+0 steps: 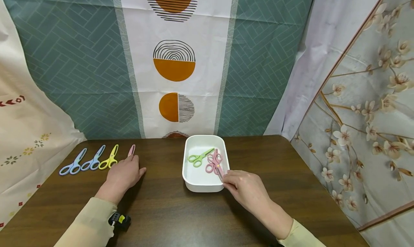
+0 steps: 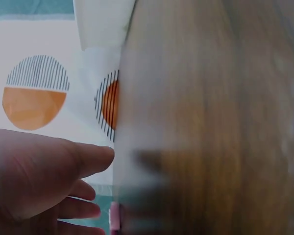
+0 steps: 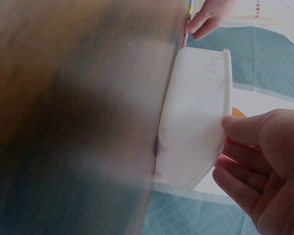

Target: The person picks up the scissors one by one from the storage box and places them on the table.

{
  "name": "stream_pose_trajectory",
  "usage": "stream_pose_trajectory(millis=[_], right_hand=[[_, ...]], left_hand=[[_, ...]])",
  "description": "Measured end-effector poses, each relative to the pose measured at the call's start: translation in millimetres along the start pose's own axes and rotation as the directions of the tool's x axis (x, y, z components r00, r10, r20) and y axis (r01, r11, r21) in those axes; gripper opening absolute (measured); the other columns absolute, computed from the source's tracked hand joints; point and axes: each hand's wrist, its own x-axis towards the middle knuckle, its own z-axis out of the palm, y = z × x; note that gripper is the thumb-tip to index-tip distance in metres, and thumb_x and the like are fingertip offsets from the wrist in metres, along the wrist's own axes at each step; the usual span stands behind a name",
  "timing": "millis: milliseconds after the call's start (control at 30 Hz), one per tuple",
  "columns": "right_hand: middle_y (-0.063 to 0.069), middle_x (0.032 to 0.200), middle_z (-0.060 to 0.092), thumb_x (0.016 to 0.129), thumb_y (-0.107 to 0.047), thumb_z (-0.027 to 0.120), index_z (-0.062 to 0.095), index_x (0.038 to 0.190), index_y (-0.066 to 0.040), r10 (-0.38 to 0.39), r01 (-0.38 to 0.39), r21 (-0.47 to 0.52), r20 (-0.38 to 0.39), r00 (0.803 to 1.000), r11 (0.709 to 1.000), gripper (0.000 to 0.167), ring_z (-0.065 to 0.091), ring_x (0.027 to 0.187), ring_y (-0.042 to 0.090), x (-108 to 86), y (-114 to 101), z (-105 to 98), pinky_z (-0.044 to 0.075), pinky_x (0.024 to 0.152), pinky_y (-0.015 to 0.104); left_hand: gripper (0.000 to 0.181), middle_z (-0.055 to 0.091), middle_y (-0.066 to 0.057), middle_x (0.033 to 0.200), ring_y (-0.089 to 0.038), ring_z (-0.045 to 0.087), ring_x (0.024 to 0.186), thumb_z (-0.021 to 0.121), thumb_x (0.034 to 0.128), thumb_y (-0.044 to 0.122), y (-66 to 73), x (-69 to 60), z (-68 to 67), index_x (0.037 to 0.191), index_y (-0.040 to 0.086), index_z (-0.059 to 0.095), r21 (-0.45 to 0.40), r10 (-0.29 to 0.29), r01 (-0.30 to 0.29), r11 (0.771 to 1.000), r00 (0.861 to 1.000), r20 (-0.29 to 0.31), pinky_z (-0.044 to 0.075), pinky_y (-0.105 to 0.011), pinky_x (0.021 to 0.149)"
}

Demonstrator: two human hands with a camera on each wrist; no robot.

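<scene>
My left hand (image 1: 124, 173) lies over pink scissors (image 1: 131, 150) on the table, covering their handles; only the blade end shows beyond my fingers. In the left wrist view the thumb (image 2: 95, 159) stands apart from the fingers. My right hand (image 1: 247, 189) is at the front right corner of a white box (image 1: 197, 184), pinching the blade tip of pink scissors (image 1: 219, 165) whose handles reach into the box. In the right wrist view the thumb (image 3: 240, 128) meets the box rim; the pinch is partly hidden. Beside them inside lie more pink scissors and green scissors (image 1: 200, 157).
Left of my left hand lie yellow scissors (image 1: 110, 161) and two blue scissors (image 1: 93, 162), blades pointing away. The brown table (image 1: 161, 211) ends at a patterned cloth (image 1: 174, 107) behind. A floral curtain (image 1: 365, 132) hangs on the right.
</scene>
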Motion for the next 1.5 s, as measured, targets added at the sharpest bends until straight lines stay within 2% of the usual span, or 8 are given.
stream_pose_trajectory(millis=[167,367,467,700,800,1000,1300,1500], right_hand=[[-0.005,0.105,0.083,0.084,-0.012,0.097,0.087,0.099,-0.017,-0.003,0.003,0.003,-0.007,1.0,1.0,0.018,0.079,0.101,0.012,-0.1,0,0,0.064,0.081,0.038],[-0.008,0.102,0.081,0.083,-0.011,0.097,0.087,0.097,-0.018,-0.003,0.003,0.002,-0.018,1.0,1.0,0.018,0.077,0.095,0.01,-1.2,-1,-1,0.063,0.076,0.037],[-0.008,0.103,0.081,0.084,-0.012,0.097,0.087,0.097,-0.018,-0.001,0.001,0.001,-0.018,1.0,1.0,0.018,0.078,0.096,0.01,-1.5,-1,-1,0.064,0.077,0.037],[-0.007,0.104,0.082,0.084,-0.012,0.097,0.087,0.098,-0.018,0.004,-0.004,0.01,-0.015,1.0,1.0,0.018,0.078,0.098,0.011,-2.6,0,-1,0.064,0.08,0.037],[-0.006,0.104,0.082,0.084,-0.012,0.097,0.087,0.098,-0.018,0.001,0.0,0.015,-0.017,1.0,1.0,0.018,0.078,0.099,0.011,-2.7,0,0,0.064,0.082,0.038],[-0.006,0.105,0.082,0.085,-0.012,0.096,0.087,0.098,-0.018,-0.006,0.006,0.017,-0.011,1.0,1.0,0.017,0.078,0.1,0.011,-0.7,0,2,0.064,0.083,0.038],[-0.005,0.105,0.083,0.085,-0.011,0.096,0.087,0.099,-0.017,0.0,0.0,0.024,-0.009,1.0,1.0,0.017,0.078,0.101,0.012,0.3,0,-1,0.064,0.084,0.038],[-0.005,0.105,0.083,0.085,-0.011,0.096,0.087,0.098,-0.017,-0.004,0.005,0.024,-0.013,1.0,1.0,0.017,0.078,0.1,0.012,0.2,0,0,0.064,0.083,0.038]], left_hand=[[0.061,0.066,-0.035,0.132,-0.054,0.067,0.12,0.076,0.1036,0.032,10.1,-0.2,0.1,0.136,-0.017,0.058,0.037,0.061,-0.058,0.998,0.994,-0.092,0.053,-0.068,0.1],[0.062,0.062,-0.036,0.145,-0.054,0.06,0.136,0.074,0.1052,0.032,28.8,-1.4,-5.1,0.143,-0.015,0.059,0.042,0.134,-0.128,0.991,0.974,-0.182,0.047,-0.068,0.111],[0.063,0.061,-0.035,0.147,-0.053,0.06,0.136,0.074,0.1055,0.032,40.7,-3.7,-10.1,0.145,-0.014,0.059,0.038,0.166,-0.161,0.986,0.96,-0.227,0.042,-0.066,0.118],[0.061,0.066,-0.031,0.145,-0.049,0.065,0.131,0.078,0.1038,0.031,80.1,-8.0,-22.8,0.144,-0.012,0.062,0.038,0.258,-0.261,0.965,0.904,-0.34,0.048,-0.063,0.113],[0.06,0.065,-0.029,0.147,-0.047,0.065,0.133,0.077,0.1046,0.031,97.6,-8.5,-25.9,0.145,-0.011,0.062,0.034,0.289,-0.295,0.955,0.895,-0.339,0.047,-0.061,0.115],[0.063,0.064,-0.026,0.15,-0.043,0.062,0.138,0.078,0.1044,0.034,122.9,-6.5,-23.7,0.149,-0.007,0.061,0.028,0.326,-0.333,0.942,0.898,-0.294,0.043,-0.059,0.12],[0.064,0.063,-0.021,0.154,-0.039,0.059,0.143,0.078,0.1041,0.038,147.7,-0.5,-24.0,0.152,-0.002,0.062,0.006,0.383,-0.391,0.92,0.9,-0.208,0.037,-0.057,0.125],[0.06,0.065,-0.017,0.153,-0.036,0.06,0.142,0.076,0.1053,0.038,159.6,7.7,-20.2,0.151,0.001,0.064,0.023,0.424,-0.426,0.905,0.892,-0.156,0.036,-0.056,0.126]])
